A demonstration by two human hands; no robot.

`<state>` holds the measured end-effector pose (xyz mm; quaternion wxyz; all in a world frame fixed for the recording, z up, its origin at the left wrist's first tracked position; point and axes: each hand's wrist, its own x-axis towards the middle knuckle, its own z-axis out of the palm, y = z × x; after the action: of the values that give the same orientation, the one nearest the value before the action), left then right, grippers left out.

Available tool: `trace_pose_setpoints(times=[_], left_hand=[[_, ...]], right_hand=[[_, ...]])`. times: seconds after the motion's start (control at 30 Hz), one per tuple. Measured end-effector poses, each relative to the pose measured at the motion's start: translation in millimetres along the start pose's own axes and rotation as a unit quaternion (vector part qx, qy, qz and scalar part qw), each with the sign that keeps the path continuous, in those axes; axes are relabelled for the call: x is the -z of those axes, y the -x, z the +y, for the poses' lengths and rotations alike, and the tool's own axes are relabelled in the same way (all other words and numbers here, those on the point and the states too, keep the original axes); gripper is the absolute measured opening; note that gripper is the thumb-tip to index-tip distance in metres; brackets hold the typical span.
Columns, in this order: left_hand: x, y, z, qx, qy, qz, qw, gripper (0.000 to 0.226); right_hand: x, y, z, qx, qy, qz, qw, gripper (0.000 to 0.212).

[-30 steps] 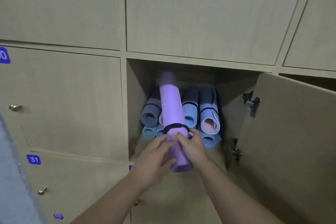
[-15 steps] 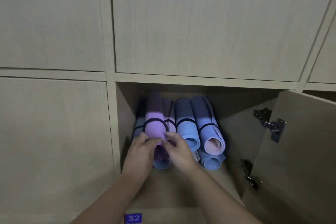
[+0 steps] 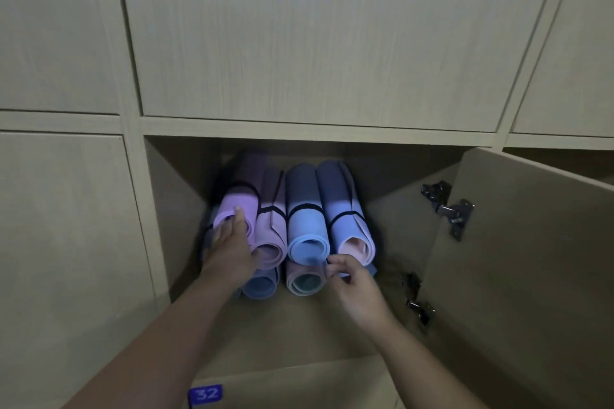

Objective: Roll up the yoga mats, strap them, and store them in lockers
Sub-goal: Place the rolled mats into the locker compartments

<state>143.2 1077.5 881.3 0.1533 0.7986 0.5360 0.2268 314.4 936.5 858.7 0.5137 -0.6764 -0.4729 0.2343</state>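
Several rolled, strapped yoga mats lie stacked inside the open locker [image 3: 172, 209]. The purple mat [image 3: 237, 206] with a black strap lies at the top left of the stack. My left hand [image 3: 229, 246] presses flat against its near end, fingers straight. A pink mat [image 3: 270, 236], a light blue mat [image 3: 307, 236] and a blue-and-pink mat [image 3: 349, 226] lie to its right. My right hand [image 3: 349, 279] hovers in front of the lower mats with fingers loosely curled, holding nothing.
The locker door [image 3: 531, 276] stands swung open on the right, with two metal hinges [image 3: 448, 209]. Closed wooden locker doors [image 3: 315, 33] surround the opening. A blue label reading 32 [image 3: 205, 393] marks the locker below.
The purple mat has gone from sticking out in both hands to lying fully inside the locker. My right hand has let go and drawn back to the right; my left hand pushes the mat's end.
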Motion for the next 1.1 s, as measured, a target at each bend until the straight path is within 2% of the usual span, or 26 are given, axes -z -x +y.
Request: trace_pose_setpoints(times=[0.13,0.23,0.3,0.37,0.47,0.57,0.63,0.77,0.93,1.1], left_hand=[[-10,27,4,-0.039,0.028,0.065,0.997,0.075],[-19,71,10,-0.083,0.079,0.09,0.989,0.056],[-22,107,17,-0.087,0.09,0.102,0.987,0.039],[-26,144,26,-0.071,0.089,0.108,0.988,0.033],[-33,197,32,-0.066,0.093,0.085,0.99,0.041],[-41,241,31,-0.076,0.1,0.053,0.991,0.025],[-41,268,30,-0.08,0.099,0.039,0.991,0.025],[-33,322,34,-0.079,0.101,0.028,0.991,0.024],[-19,417,39,-0.115,0.104,0.034,0.987,0.022],[-16,538,31,-0.111,0.108,-0.025,0.988,0.021]], right_hand=[[19,13,9,0.006,-0.001,0.007,1.0,0.021],[24,28,16,0.012,-0.008,0.004,1.0,0.022],[24,41,23,0.021,-0.018,0.003,1.0,0.021],[22,55,32,0.024,-0.026,-0.005,0.999,0.015],[16,86,41,0.011,-0.037,-0.047,0.998,0.013],[13,123,45,0.004,-0.046,-0.079,0.996,0.015],[15,146,45,0.012,-0.049,-0.085,0.995,0.016],[28,193,44,0.009,-0.064,-0.069,0.996,0.018],[43,283,49,-0.007,-0.11,-0.017,0.994,0.015],[52,418,61,-0.063,-0.088,-0.017,0.994,0.013]])
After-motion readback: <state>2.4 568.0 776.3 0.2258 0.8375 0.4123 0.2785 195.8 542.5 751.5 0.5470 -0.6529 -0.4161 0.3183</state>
